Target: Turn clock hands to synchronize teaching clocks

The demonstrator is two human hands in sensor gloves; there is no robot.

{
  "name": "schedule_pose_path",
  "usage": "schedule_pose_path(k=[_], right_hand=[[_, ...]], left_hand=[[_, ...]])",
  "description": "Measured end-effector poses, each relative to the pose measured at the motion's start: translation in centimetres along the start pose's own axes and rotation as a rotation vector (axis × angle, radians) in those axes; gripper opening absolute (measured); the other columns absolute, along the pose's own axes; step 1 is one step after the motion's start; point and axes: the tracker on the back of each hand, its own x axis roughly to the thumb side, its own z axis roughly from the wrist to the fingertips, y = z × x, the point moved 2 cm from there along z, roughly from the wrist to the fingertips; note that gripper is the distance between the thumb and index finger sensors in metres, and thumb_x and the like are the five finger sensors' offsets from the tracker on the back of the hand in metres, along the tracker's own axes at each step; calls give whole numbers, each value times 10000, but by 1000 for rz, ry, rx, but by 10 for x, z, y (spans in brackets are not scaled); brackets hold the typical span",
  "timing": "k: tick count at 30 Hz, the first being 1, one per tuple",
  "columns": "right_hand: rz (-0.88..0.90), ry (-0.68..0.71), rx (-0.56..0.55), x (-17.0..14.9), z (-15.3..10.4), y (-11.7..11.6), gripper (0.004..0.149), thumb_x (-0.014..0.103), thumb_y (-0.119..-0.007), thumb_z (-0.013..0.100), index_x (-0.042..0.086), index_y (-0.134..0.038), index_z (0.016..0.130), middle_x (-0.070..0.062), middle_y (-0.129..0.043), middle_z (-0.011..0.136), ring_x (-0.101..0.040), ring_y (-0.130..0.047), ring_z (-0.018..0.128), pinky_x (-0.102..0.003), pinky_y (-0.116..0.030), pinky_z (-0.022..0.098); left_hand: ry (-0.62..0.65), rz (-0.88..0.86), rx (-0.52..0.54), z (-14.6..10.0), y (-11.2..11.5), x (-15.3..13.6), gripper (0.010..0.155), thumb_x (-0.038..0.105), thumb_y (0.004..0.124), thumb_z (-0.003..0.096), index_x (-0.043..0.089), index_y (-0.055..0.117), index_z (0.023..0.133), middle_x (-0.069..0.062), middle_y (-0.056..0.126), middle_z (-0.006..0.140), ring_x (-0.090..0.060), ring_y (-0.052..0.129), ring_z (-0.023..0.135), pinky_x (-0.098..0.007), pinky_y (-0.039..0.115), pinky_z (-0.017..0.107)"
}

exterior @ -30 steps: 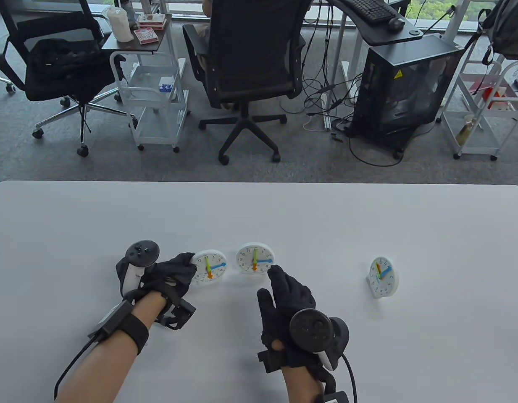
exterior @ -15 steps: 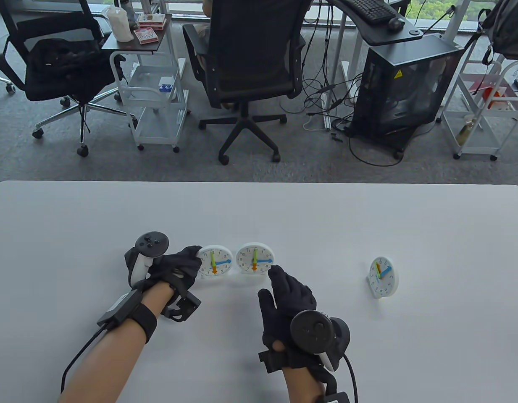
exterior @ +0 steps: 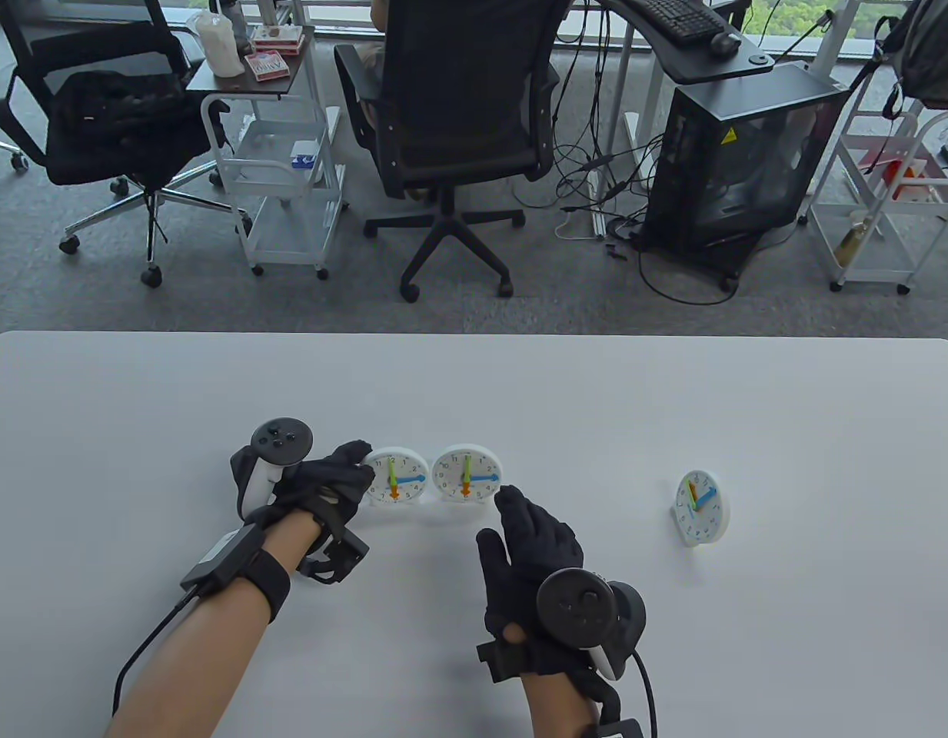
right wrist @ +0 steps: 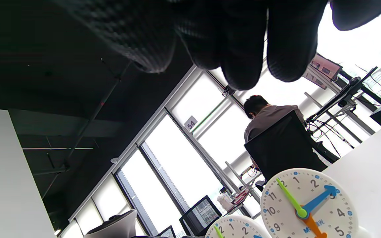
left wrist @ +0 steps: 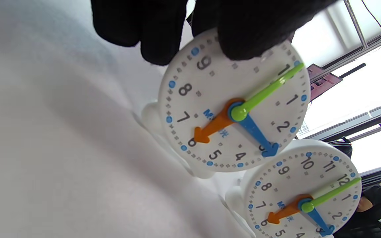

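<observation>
My left grip (exterior: 327,483) holds the left clock (exterior: 397,477) by its rim; a push could knock the middle clock (exterior: 467,473); right grip (exterior: 531,538) open, idle.

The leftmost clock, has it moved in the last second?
Yes. The leftmost clock, gripped by the left hand, slid right toward the unmoved middle clock.

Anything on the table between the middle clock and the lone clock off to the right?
Table view: only bare table lies between the middle clock and the right clock.
</observation>
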Motion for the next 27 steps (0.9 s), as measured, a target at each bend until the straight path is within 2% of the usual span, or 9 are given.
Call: schedule_pose_path(k=[3,7,13,18,21,27], right_hand=[[-16,-14,-16,-5,1,3,632,389,-757,515,-17,-684,994,-234,-783,924,-540,-786,817,-721,-577,555],[-44,-48,-47,-14,3,6,648,393,-762,512,-17,-663,1004,-249,-745,949,-553,-754,835,-726,-555,562],[-105,-107,-74,-32,5,11,679,404,-769,509,-13,-623,1024,-274,-658,994,-581,-674,868,-736,-501,571],[-145,-139,-66,-42,3,11,696,398,-777,506,-33,-607,1025,-293,-627,999,-608,-643,863,-747,-472,562],[-168,-140,-65,-43,2,12,712,398,-782,504,-46,-592,1027,-308,-603,1002,-623,-618,863,-753,-453,557],[-192,-177,-89,-51,-4,20,765,412,-781,504,-64,-519,1044,-343,-450,1036,-659,-506,882,-761,-402,553]], left_hand=[[48,7,122,-18,-13,4,758,481,805,513,200,428,1108,-244,551,1146,-583,542,978,-756,357,620],[167,-48,190,-51,-24,14,791,520,804,507,175,412,1101,-239,519,1152,-578,514,987,-746,370,619],[338,-73,72,-134,-10,36,791,556,792,521,165,435,1110,-252,521,1158,-590,503,991,-745,364,622],[394,-26,7,-188,12,31,803,585,793,523,151,466,1114,-265,554,1154,-601,529,985,-748,372,622],[410,25,-1,-199,21,26,800,586,793,523,140,479,1108,-267,576,1145,-603,547,976,-750,378,619],[502,150,10,-206,34,35,788,581,797,514,140,502,1097,-253,616,1131,-592,580,969,-747,399,617]])
